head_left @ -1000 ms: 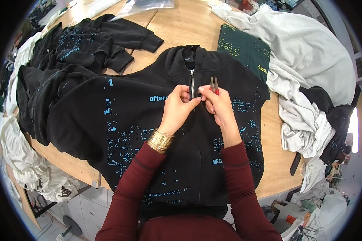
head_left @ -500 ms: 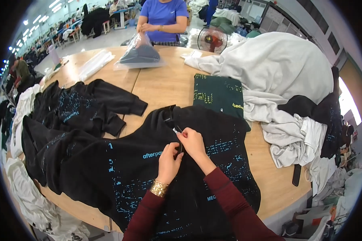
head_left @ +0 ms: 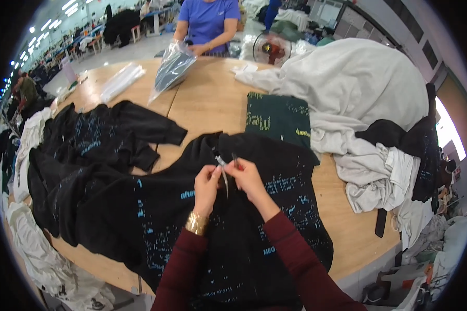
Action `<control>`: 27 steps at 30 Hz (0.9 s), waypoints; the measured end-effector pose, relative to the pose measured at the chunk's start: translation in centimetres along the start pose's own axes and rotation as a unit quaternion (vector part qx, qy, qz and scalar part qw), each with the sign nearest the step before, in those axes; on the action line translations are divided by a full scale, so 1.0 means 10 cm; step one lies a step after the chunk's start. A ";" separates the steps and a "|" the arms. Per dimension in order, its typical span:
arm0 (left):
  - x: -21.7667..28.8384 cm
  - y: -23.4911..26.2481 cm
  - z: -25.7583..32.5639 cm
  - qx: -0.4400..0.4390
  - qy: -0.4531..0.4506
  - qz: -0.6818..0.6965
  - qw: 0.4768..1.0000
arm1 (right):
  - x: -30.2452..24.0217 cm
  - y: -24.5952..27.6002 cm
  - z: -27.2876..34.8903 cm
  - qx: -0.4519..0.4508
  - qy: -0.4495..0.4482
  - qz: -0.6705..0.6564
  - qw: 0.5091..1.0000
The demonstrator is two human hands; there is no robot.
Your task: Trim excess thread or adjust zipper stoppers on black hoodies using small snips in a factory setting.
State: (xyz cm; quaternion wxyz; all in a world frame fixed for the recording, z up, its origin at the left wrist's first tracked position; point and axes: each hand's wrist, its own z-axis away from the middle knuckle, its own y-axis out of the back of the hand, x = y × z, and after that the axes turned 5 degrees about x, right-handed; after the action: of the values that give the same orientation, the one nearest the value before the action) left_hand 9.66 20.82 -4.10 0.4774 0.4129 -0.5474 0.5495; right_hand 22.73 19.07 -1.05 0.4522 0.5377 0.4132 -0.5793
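A black sweatshirt [head_left: 109, 207] with blue print lies spread in front of me. Over its upper middle, below the neckline, my left hand [head_left: 206, 189] and my right hand [head_left: 248, 180] meet with fingers pinched. A small whitish piece [head_left: 221, 160] shows between the fingertips, by the neck. From the left fingertips a thin pale strip [head_left: 225, 187] hangs down over the cloth; its kind is not clear. Something small, dark and red [head_left: 238, 164] shows in my right fingers, mostly hidden by them.
Another black printed garment [head_left: 96, 129] lies at left. A folded dark green garment [head_left: 277, 116] is beyond my hands, beside a large pale grey fabric heap [head_left: 358, 83]. Across the wooden table [head_left: 213, 98], a person in blue [head_left: 207, 26] holds a clear bag [head_left: 174, 67] near flat plastic bags [head_left: 122, 82].
My left hand has moved up and left to the neckline, and the pale strip has come into view. Across the table, the co-worker has lifted and tilted the filled bag.
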 end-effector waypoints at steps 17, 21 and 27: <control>0.17 0.00 0.04 -0.053 0.078 0.123 0.988 | -0.10 0.07 0.06 0.058 0.067 0.085 0.992; 0.15 0.06 0.05 -0.037 0.049 0.117 0.991 | -0.34 -0.05 0.29 0.146 0.261 0.354 0.886; 0.22 0.04 0.07 -0.018 -0.001 0.070 0.997 | -0.41 0.01 0.33 0.101 0.316 0.444 0.833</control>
State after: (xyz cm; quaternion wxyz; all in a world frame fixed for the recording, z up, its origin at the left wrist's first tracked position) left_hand 8.73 20.32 -2.02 0.4450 0.3654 -0.5851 0.5711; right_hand 22.10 16.16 3.33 0.4487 0.8597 0.1894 -0.1538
